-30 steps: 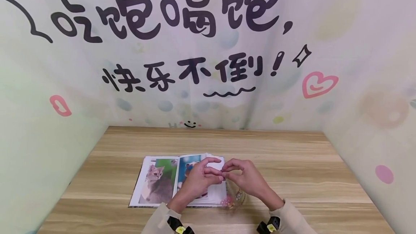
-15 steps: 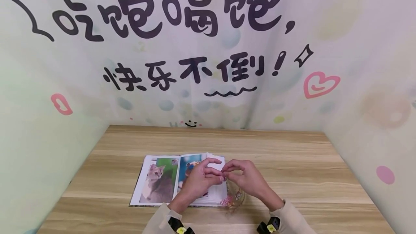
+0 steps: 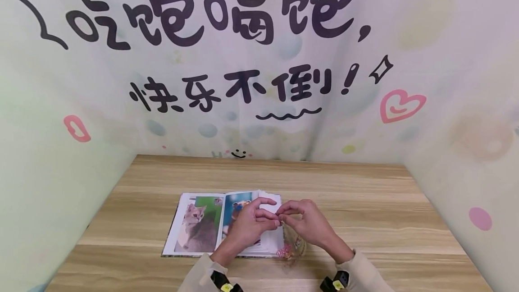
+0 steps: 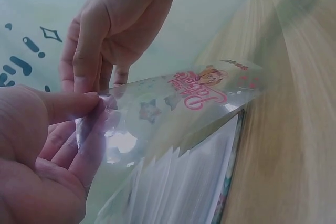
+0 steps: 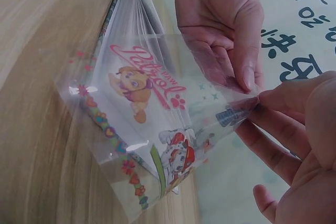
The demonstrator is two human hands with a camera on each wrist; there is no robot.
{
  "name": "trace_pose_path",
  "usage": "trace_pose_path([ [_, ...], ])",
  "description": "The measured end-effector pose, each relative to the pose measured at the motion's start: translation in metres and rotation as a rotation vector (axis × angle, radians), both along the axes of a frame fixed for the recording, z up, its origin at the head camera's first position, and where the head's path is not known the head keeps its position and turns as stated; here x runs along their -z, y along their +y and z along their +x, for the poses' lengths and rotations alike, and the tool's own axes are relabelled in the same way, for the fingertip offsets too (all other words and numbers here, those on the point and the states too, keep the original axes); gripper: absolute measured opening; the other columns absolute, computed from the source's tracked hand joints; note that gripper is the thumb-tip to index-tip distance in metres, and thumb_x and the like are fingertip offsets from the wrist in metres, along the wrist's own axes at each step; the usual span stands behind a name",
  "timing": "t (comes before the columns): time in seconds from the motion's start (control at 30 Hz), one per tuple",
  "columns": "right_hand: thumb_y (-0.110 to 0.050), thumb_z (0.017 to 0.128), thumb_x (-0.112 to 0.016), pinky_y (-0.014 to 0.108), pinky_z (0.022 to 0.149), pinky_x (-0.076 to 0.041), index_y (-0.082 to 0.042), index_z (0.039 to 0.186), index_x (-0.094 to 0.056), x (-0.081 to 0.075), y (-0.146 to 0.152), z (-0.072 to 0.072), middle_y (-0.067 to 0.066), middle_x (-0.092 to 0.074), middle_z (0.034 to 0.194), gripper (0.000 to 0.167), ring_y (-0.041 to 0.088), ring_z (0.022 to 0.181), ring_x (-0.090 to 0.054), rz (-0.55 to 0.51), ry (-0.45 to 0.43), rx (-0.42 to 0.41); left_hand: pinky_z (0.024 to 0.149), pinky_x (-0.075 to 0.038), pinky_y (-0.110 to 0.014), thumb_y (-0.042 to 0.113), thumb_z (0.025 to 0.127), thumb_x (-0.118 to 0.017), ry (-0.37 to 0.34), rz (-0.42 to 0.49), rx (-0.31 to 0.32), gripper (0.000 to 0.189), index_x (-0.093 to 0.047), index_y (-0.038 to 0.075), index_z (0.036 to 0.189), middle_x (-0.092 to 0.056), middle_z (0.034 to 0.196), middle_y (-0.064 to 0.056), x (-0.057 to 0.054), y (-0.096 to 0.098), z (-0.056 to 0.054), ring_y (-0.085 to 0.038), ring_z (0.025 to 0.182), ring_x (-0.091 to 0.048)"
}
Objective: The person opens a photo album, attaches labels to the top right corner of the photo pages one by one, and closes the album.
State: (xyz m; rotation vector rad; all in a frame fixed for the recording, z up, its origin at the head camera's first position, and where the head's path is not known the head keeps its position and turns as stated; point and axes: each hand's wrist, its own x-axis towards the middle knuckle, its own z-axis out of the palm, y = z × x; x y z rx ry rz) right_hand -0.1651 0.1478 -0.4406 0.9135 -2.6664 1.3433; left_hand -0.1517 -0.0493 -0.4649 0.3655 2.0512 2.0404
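A clear plastic bag [image 5: 155, 103] printed with cartoon dogs, pink lettering and a flower border hangs from both hands. My left hand [image 3: 250, 221] pinches its top edge between thumb and fingers. Just to the right, my right hand [image 3: 307, 221] pinches the same edge, fingertips close to the left hand's. In the left wrist view the bag's film [image 4: 157, 111] looks thin and partly reflective, gathered at the left fingers. Under the hands lies an open photo album [image 3: 271, 241], its right page partly hidden by my left hand. Whether the bag contains anything I cannot tell.
The album's left page shows a cat photo [image 3: 198, 226]; a blue picture [image 3: 230, 206] is on the right one. Both lie on the wood-grain table [image 3: 365, 202]. Behind it hangs a pale printed curtain [image 3: 227, 134] with large black characters.
The head view has shifted slightly. Both hands stay together on the bag's edge, and the bag's lower part sways a little. The album stays put.
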Motion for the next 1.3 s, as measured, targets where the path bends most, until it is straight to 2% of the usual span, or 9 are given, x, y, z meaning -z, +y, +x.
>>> trace_pose_path([
  [0.13, -0.008, 0.089, -0.071, 0.035, 0.090, -0.048, -0.018, 0.093, -0.076, -0.001, 0.000, 0.001, -0.012, -0.075, 0.088, 0.011, 0.007, 0.088, -0.071, 0.030, 0.024, 0.025, 0.079, -0.057, -0.025, 0.003, 0.088, -0.072, -0.005, 0.013, 0.003, 0.047, -0.051, -0.002, 0.130, -0.074, 0.099, -0.016, -0.001, 0.001, 0.000, -0.023, 0.094, -0.072],
  [0.27, -0.009, 0.088, -0.072, 0.043, 0.092, -0.040, -0.019, 0.092, -0.076, -0.002, 0.000, 0.002, -0.014, -0.075, 0.087, 0.012, 0.004, 0.089, -0.068, 0.057, 0.071, 0.051, 0.079, -0.057, -0.025, 0.003, 0.088, -0.072, -0.008, 0.016, 0.004, 0.047, -0.051, -0.001, 0.130, -0.075, 0.099, -0.017, -0.001, 0.001, 0.001, -0.023, 0.094, -0.072],
  [0.5, -0.010, 0.088, -0.074, 0.043, 0.087, -0.046, -0.014, 0.093, -0.075, 0.005, 0.001, 0.001, -0.007, -0.075, 0.086, 0.007, 0.010, 0.086, -0.066, 0.074, 0.214, 0.094, 0.080, -0.057, -0.025, 0.007, 0.089, -0.072, -0.008, -0.037, -0.001, 0.045, -0.053, 0.001, 0.130, -0.076, 0.097, -0.012, -0.002, 0.002, 0.002, -0.018, 0.092, -0.073],
  [0.63, -0.010, 0.088, -0.074, 0.042, 0.085, -0.047, -0.012, 0.094, -0.074, 0.005, 0.002, 0.000, -0.006, -0.074, 0.085, 0.006, 0.008, 0.083, -0.066, 0.073, 0.244, 0.103, 0.079, -0.056, -0.025, 0.009, 0.089, -0.073, -0.012, -0.060, -0.019, 0.045, -0.055, 0.004, 0.129, -0.076, 0.096, -0.009, -0.002, 0.003, 0.002, -0.017, 0.091, -0.073],
  [0.8, -0.008, 0.088, -0.074, 0.038, 0.082, -0.047, -0.011, 0.095, -0.074, 0.004, 0.005, 0.000, -0.006, -0.073, 0.085, 0.007, 0.003, 0.083, -0.063, 0.061, 0.235, 0.112, 0.078, -0.056, -0.026, 0.011, 0.088, -0.074, -0.021, -0.080, -0.035, 0.044, -0.055, 0.004, 0.127, -0.076, 0.096, -0.007, 0.000, 0.003, 0.001, -0.016, 0.090, -0.073],
  [0.93, -0.004, 0.088, -0.073, 0.037, 0.074, -0.050, -0.010, 0.096, -0.073, 0.004, 0.008, 0.001, -0.004, -0.071, 0.083, 0.010, 0.000, 0.077, -0.059, 0.033, 0.214, 0.095, 0.076, -0.056, -0.025, 0.011, 0.088, -0.074, -0.018, -0.101, -0.042, 0.043, -0.055, 0.003, 0.126, -0.076, 0.094, -0.006, 0.002, 0.004, 0.001, -0.016, 0.088, -0.073],
  [1.17, -0.001, 0.089, -0.070, 0.025, 0.063, -0.051, -0.006, 0.098, -0.071, 0.006, 0.011, 0.001, 0.003, -0.071, 0.080, 0.011, 0.000, 0.070, -0.056, -0.037, 0.166, 0.060, 0.072, -0.055, -0.023, 0.009, 0.087, -0.075, -0.016, -0.110, -0.053, 0.044, -0.055, 0.002, 0.125, -0.077, 0.093, -0.006, 0.004, 0.006, 0.000, -0.014, 0.085, -0.072],
  [1.3, -0.001, 0.089, -0.070, 0.023, 0.061, -0.051, -0.006, 0.100, -0.070, 0.007, 0.014, 0.000, 0.003, -0.072, 0.081, 0.013, 0.001, 0.068, -0.057, -0.050, 0.159, 0.061, 0.070, -0.054, -0.023, 0.008, 0.086, -0.076, -0.018, -0.095, -0.061, 0.044, -0.055, 0.000, 0.124, -0.076, 0.092, -0.009, 0.005, 0.008, 0.000, -0.015, 0.084, -0.072],
])
